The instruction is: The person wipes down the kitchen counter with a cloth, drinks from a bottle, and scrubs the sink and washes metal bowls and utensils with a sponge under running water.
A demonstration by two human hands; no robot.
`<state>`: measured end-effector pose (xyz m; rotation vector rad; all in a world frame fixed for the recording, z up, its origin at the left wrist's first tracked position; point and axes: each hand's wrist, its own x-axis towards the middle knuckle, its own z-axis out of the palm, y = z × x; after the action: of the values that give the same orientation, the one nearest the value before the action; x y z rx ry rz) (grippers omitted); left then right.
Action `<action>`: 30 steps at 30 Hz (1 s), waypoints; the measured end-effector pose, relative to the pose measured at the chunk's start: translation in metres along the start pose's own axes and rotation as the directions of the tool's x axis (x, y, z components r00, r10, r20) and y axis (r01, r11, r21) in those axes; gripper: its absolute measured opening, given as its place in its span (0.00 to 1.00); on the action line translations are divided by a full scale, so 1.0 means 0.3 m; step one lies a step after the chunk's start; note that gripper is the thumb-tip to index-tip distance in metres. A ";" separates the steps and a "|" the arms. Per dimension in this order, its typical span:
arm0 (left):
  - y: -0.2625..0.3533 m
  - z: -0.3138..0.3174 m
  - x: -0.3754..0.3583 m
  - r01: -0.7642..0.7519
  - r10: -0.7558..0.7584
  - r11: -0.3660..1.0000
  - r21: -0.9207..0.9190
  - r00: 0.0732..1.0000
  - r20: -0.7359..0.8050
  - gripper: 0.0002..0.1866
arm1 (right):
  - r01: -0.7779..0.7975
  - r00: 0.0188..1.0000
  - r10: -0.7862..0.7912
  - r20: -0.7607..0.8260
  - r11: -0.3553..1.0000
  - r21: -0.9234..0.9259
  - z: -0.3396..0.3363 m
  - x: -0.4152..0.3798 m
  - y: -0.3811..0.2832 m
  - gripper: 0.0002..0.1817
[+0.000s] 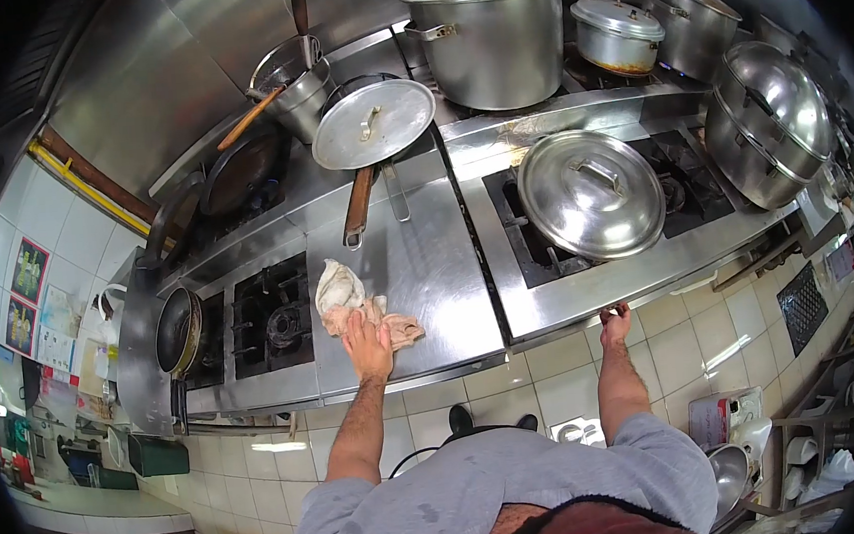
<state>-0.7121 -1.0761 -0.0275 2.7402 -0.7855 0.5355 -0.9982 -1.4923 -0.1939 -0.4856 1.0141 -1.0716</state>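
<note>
My left hand [367,346] presses on a crumpled, stained cloth [342,292] that lies on the steel worktop [437,266] between the burners. Its fingers rest on the cloth's lower part. At the stove's front edge, below the large round lid [592,195], my right hand [614,324] has its fingers curled at the rim; what they hold, if anything, is hidden. Behind the cloth, a flat lid [374,124] sits over a pan whose wooden handle [360,204] points toward me.
A frying pan [179,330] sits at the left burner. Along the back stand a tall stockpot [487,41], a lidded pot [618,35] and a steel pot with utensils [304,103]. A domed-lid pot [767,125] is at the right. A flame shows beneath the back right pots.
</note>
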 end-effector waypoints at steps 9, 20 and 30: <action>0.003 -0.008 0.004 -0.021 0.021 1.000 -0.011 0.999 -0.029 0.18 | 0.006 0.999 -0.005 0.041 1.000 -0.015 -0.013 0.003 0.004 0.30; -0.006 0.008 0.000 -0.015 0.015 1.000 0.014 1.000 -0.012 0.19 | -0.065 0.997 0.063 0.035 0.997 0.049 0.006 -0.034 -0.033 0.29; -0.006 0.004 -0.001 -0.011 0.010 1.000 0.029 1.000 0.017 0.19 | -0.085 0.993 0.078 0.084 0.993 0.080 -0.016 -0.007 -0.020 0.27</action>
<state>-0.7110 -1.0748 -0.0291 2.7728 -0.8025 0.5305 -1.0055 -1.4924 -0.1909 -0.4127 0.9072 -1.0094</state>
